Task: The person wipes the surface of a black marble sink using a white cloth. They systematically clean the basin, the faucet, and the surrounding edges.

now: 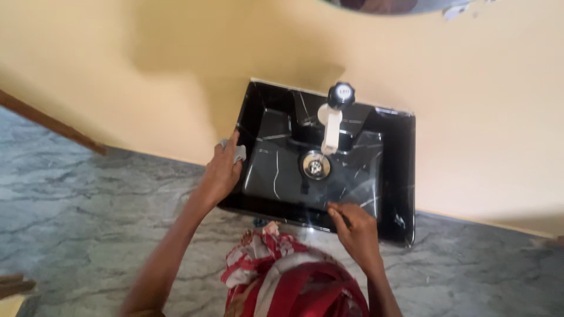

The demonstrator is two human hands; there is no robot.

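A black, marble-patterned wash basin (395, 176) is fixed to a cream wall, seen from above. It has a white tap (331, 129) with a black knob (341, 94) and a metal drain (315, 165). My left hand (223, 170) presses a small grey cloth (238, 151) against the basin's left rim. My right hand (355, 229) rests on the front rim, fingers bent, fingertips on the inner edge. Whether the right hand holds anything is not clear.
Grey marbled floor (88, 205) spreads below the basin. My red-and-white garment (282, 276) fills the bottom centre. A brown wooden strip (53, 123) runs along the wall's base at left. A mirror's lower edge (399, 6) shows at the top.
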